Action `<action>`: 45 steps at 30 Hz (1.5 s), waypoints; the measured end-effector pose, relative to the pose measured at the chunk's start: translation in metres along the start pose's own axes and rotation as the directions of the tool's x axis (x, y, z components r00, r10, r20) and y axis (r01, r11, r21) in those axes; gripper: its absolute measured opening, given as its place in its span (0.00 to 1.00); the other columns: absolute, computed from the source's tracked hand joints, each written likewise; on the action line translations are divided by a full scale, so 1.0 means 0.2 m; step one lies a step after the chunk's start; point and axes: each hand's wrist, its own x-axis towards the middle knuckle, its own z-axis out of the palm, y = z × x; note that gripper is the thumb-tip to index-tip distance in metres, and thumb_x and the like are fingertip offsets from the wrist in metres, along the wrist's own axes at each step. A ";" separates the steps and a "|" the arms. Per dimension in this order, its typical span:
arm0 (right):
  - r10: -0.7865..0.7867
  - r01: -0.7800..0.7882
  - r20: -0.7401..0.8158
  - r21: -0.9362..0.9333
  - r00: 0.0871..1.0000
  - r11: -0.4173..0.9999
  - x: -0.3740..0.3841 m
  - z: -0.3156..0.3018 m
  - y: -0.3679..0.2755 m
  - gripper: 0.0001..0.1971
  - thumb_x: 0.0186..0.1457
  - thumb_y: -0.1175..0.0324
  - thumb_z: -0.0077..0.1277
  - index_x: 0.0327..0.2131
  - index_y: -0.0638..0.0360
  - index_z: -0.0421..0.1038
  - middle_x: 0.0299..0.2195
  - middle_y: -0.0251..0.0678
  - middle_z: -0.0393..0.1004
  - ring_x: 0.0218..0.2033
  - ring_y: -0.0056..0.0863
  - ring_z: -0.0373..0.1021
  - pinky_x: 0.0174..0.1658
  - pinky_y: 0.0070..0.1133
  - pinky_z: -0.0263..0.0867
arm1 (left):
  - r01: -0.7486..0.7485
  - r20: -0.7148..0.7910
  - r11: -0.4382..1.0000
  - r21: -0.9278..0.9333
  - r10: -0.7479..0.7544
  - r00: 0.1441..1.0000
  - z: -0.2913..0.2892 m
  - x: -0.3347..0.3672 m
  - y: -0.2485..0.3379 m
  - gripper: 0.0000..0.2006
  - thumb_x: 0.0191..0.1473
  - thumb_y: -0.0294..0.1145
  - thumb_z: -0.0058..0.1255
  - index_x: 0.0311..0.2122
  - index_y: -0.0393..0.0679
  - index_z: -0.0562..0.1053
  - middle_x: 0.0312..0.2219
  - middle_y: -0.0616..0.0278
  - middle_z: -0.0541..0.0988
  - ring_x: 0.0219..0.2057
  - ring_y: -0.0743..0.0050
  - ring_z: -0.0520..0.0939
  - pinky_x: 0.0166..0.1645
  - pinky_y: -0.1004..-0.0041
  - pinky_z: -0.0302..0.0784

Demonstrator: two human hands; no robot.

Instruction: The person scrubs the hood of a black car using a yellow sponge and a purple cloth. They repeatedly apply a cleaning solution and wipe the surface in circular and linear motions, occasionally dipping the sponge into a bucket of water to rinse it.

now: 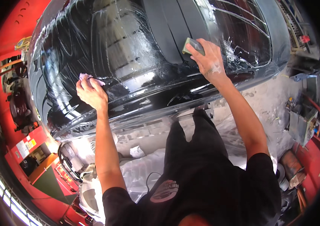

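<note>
Black short-sleeved shirt, one, worn by the person: nearest the camera, filling the lower middle, dark trousers beyond it.

Black car body, one: across the upper view, curved, glossy and wet, with whitish streaks and a matte dark band running up its middle. Judged rigid and heavy, slippery where wet, its finish liable to scratching; best steadied with a flat palm rather than gripped.

Block, one, green-grey, in the right hand over the matte band. Fingers were bent around its sides, gripping it; whether its underside lay flat on the body could not be told. Judged light and fairly firm, perhaps slick if wet; best held by its long sides. Whitish residue marked the back of the hand.

Cloth, one, pale lilac, crumpled, at the lower left of the body. Fingers of the left hand were curled over it, bunching it against the surface; how tightly could not be told. Judged soft, light and limp; best gathered under the fingertips.

Clear plastic sheeting: on the floor, left of the trousers.
</note>
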 end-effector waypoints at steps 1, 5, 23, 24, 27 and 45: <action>-0.016 0.016 0.028 0.005 0.999 1.000 0.00 0.01 0.02 0.30 0.51 0.73 0.67 0.59 0.41 0.78 0.56 0.47 0.73 0.55 0.46 0.72 0.54 0.40 0.65 | 0.000 -0.003 1.000 0.003 0.000 1.000 -0.01 0.00 0.00 0.17 0.66 0.43 0.50 0.55 0.49 0.79 0.56 0.47 0.76 0.55 0.40 0.76 0.60 0.48 0.69; -0.080 0.080 0.015 0.007 0.997 0.997 0.00 0.06 0.08 0.30 0.51 0.75 0.65 0.60 0.41 0.78 0.55 0.49 0.72 0.54 0.49 0.72 0.54 0.40 0.65 | 0.016 0.003 1.000 -0.007 -0.016 1.000 -0.01 0.00 0.02 0.18 0.66 0.43 0.50 0.55 0.47 0.78 0.57 0.47 0.75 0.57 0.40 0.75 0.61 0.48 0.68; -0.389 0.389 -0.003 0.059 0.921 0.919 0.61 0.31 0.04 0.30 0.54 0.75 0.61 0.61 0.41 0.76 0.53 0.47 0.74 0.52 0.45 0.72 0.52 0.38 0.65 | 0.006 -0.025 0.999 -0.034 -0.007 1.000 0.00 0.02 0.04 0.17 0.65 0.40 0.52 0.55 0.49 0.79 0.57 0.48 0.75 0.59 0.41 0.74 0.64 0.48 0.67; -0.367 0.366 0.005 0.047 0.930 0.929 0.70 0.36 0.03 0.30 0.56 0.74 0.61 0.62 0.39 0.75 0.53 0.46 0.74 0.52 0.44 0.71 0.51 0.38 0.65 | 0.008 -0.021 1.000 -0.023 -0.008 1.000 0.01 0.03 0.05 0.17 0.65 0.41 0.52 0.55 0.49 0.79 0.58 0.48 0.75 0.59 0.41 0.74 0.64 0.48 0.67; -0.302 0.298 0.069 0.062 0.951 0.953 0.64 0.31 -0.03 0.30 0.55 0.73 0.61 0.62 0.39 0.75 0.54 0.47 0.73 0.53 0.45 0.71 0.53 0.37 0.65 | 0.013 -0.039 1.000 0.019 -0.012 0.999 0.01 0.00 0.00 0.17 0.65 0.41 0.53 0.55 0.50 0.79 0.58 0.49 0.75 0.59 0.42 0.74 0.64 0.48 0.67; -0.359 0.330 0.154 0.184 0.921 0.926 0.15 0.12 -0.01 0.30 0.48 0.80 0.60 0.56 0.43 0.81 0.57 0.47 0.74 0.55 0.49 0.71 0.58 0.40 0.66 | 0.041 -0.083 0.998 0.046 -0.037 0.996 0.01 0.02 -0.01 0.17 0.65 0.43 0.51 0.55 0.52 0.80 0.56 0.46 0.77 0.57 0.40 0.76 0.62 0.48 0.69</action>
